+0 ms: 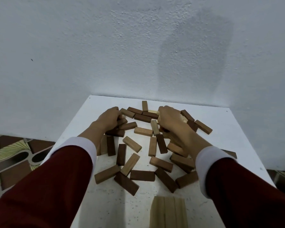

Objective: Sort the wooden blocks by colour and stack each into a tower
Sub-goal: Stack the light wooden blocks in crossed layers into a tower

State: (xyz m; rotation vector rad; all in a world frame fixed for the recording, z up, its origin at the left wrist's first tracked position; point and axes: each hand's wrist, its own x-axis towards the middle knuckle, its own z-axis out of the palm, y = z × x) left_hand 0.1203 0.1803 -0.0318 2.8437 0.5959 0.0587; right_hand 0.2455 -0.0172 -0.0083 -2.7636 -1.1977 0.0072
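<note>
Head view. Left hand [109,118] curled over dark blocks [117,129] at far left of scatter; right hand [169,120] clamped on pale block [183,119], far right. Hands well apart. Loose blocks [132,144] between and nearward, long axes mixed. Pale tower [169,211] nearest, closer to right hand. Bare table [82,117] left of left hand.
</note>
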